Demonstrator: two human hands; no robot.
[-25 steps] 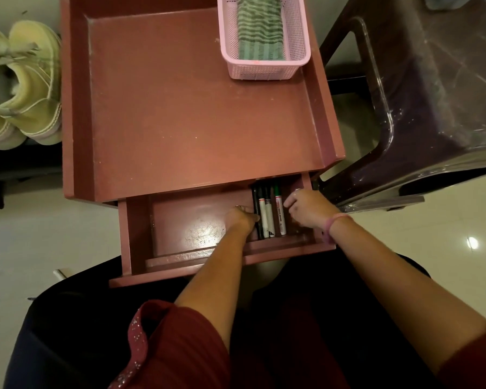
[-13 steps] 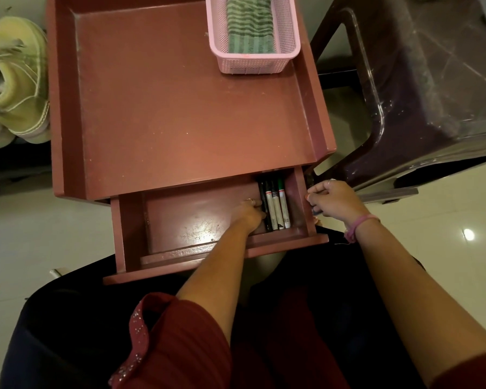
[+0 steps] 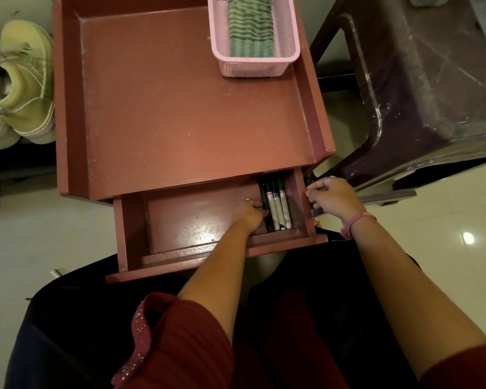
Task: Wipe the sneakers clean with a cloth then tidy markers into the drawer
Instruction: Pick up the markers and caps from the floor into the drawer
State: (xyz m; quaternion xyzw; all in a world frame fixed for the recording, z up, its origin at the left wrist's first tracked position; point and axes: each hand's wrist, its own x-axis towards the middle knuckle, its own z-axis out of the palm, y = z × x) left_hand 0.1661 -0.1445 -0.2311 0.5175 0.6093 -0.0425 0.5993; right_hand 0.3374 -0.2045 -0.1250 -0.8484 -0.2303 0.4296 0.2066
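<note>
The drawer [image 3: 185, 251] of the red-brown table [image 3: 180, 108] is pulled open. Several markers [image 3: 278, 206] lie side by side at its right end, caps toward the back. My left hand [image 3: 250, 216] is inside the drawer, its curled fingers on the leftmost black marker. My right hand [image 3: 331, 196] is outside the drawer, fingers curled against the right wall, with nothing visible in it. The pale yellow sneakers [image 3: 17, 85] stand on the floor left of the table. A green striped cloth [image 3: 250, 26] lies in a pink basket [image 3: 253, 68].
A dark plastic stool [image 3: 432, 94] stands close on the right of the table. The pink basket sits at the table's back right corner. My lap, in dark clothing, is under the drawer front. Pale tiled floor lies on both sides.
My right hand has left the markers and moved out over the drawer's right wall. My left hand has stayed against the markers.
</note>
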